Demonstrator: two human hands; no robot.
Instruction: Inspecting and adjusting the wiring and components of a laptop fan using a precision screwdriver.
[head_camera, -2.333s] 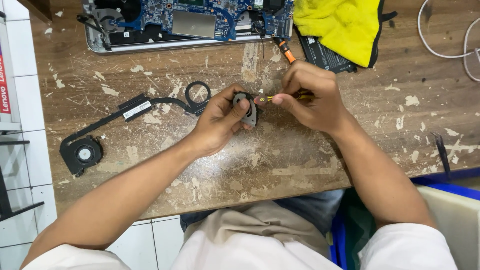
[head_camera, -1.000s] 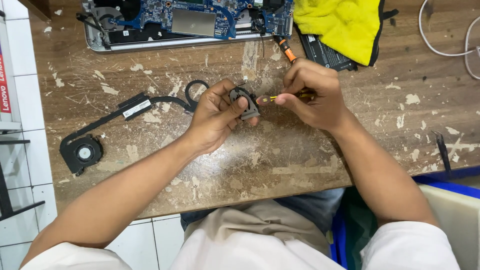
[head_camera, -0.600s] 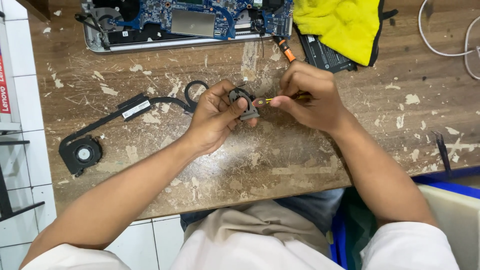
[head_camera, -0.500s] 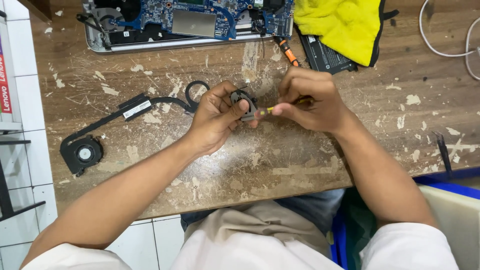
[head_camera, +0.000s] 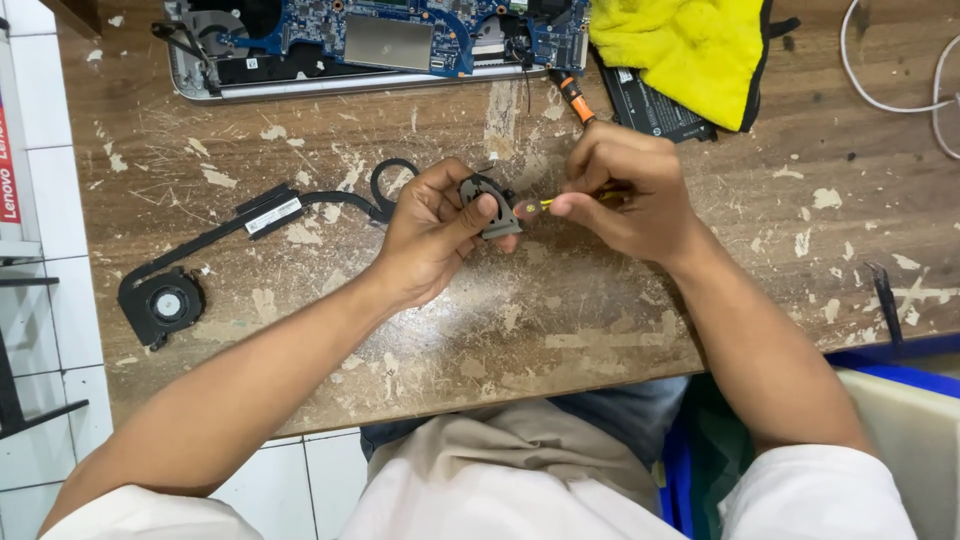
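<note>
Fan housing (head_camera: 487, 205), small and grey, sits pinched above the table (head_camera: 600, 320) in my left hand (head_camera: 430, 235), grip clenched on its edges. Right hand (head_camera: 625, 190) clasps a yellow screwdriver (head_camera: 550, 203) against it. I judge it light, thin, brittle; hold the rim.

From my overhead view, I take the opened laptop (head_camera: 380, 45) along the far bench edge as landmark. Just right of it, a yellow cloth (head_camera: 685, 50) blocks passage. Near its left front, a black heat pipe and fan (head_camera: 165, 300) obstructs. Bare wood lies nearer me.
</note>
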